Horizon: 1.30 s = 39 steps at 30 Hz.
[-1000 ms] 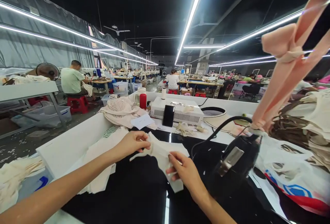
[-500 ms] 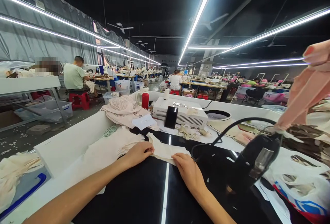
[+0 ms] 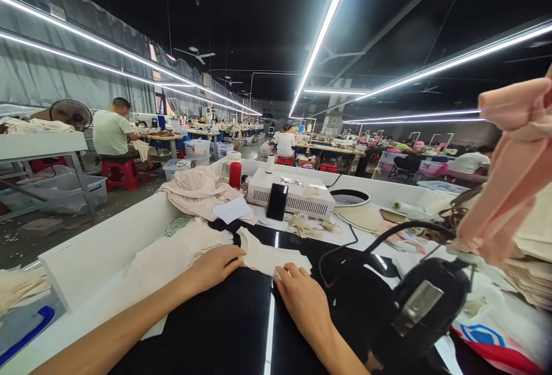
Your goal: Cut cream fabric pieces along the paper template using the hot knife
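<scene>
A cream fabric piece [image 3: 263, 253] lies across the glossy black tabletop [image 3: 215, 323]. At its left end, my left hand [image 3: 221, 266] is closed, with thumb and fingers pinching the edge. My right hand [image 3: 299, 289] has bent fingertips pressed on the lower edge near the right end. To the left, a pile of similar cream pieces [image 3: 185, 248] spreads beside my left forearm. A black machine with a metal plate [image 3: 416, 306] stands to the right of my right hand, pink cloth [image 3: 509, 179] tied at its top.
Beyond the fabric are a phone [image 3: 276, 201], a white vented box [image 3: 293, 191], a red thread spool [image 3: 235, 175] and a paper slip [image 3: 233, 210]. A black cable [image 3: 405, 226] arches at right above a plastic bag [image 3: 483, 329]. Other people sit at distant tables.
The view has shifted, so the scene sits further left. My right hand has moved slightly down along the fabric edge. Both hands remain at the same cream piece.
</scene>
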{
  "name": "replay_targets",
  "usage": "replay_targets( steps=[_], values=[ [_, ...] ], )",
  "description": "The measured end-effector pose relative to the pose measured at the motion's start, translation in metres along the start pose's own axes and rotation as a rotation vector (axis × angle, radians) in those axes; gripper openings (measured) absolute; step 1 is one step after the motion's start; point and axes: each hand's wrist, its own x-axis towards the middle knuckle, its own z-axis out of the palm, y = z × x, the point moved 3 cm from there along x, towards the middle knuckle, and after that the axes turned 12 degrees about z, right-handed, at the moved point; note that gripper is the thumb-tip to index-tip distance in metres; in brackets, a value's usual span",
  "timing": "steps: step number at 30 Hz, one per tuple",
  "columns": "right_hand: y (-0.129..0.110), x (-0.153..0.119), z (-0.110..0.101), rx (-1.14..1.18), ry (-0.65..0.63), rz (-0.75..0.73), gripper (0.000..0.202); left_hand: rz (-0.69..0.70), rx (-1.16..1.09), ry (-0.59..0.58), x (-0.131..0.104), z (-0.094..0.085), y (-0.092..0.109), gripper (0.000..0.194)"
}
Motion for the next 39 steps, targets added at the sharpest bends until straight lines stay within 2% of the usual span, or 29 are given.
replay_targets(
  steps=[3, 7, 10, 16, 20, 24, 28, 33, 36, 39],
  values=[
    [-0.008, -0.007, -0.003, 0.024, 0.018, -0.039, 0.014, -0.111, 0.114, 0.059, -0.012, -0.029, -0.019, 0.03],
    [-0.016, -0.018, -0.007, 0.081, 0.037, -0.112, 0.015, -0.328, 0.263, 0.129, -0.037, -0.07, -0.048, 0.025],
    [-0.019, -0.027, -0.01, 0.151, 0.054, -0.185, 0.018, -0.471, 0.303, 0.128, -0.059, -0.086, -0.06, 0.019],
    [-0.027, -0.037, -0.017, 0.28, 0.19, -0.32, 0.043, -0.608, 0.264, 0.103, -0.085, -0.087, -0.067, 0.025],
    [-0.035, -0.04, -0.022, 0.294, 0.22, -0.364, 0.047, -0.646, 0.244, 0.146, -0.088, -0.086, -0.065, 0.025],
    [-0.038, -0.043, -0.021, 0.307, 0.198, -0.399, 0.046, -0.656, 0.206, 0.175, -0.088, -0.086, -0.063, 0.025],
    [-0.037, -0.045, -0.015, 0.317, 0.139, -0.437, 0.041, -0.631, 0.165, 0.214, -0.088, -0.085, -0.06, 0.027],
    [-0.035, -0.048, -0.008, 0.392, 0.024, -0.458, 0.031, -0.582, 0.113, 0.323, -0.089, -0.089, -0.054, 0.027],
    [-0.035, -0.049, -0.01, 0.497, -0.07, -0.392, 0.03, -0.523, 0.042, 0.391, -0.088, -0.096, -0.048, 0.019],
    [-0.041, -0.046, -0.016, 0.718, -0.28, -0.239, 0.027, -0.469, -0.044, 0.45, -0.085, -0.102, -0.035, 0.016]
  ],
)
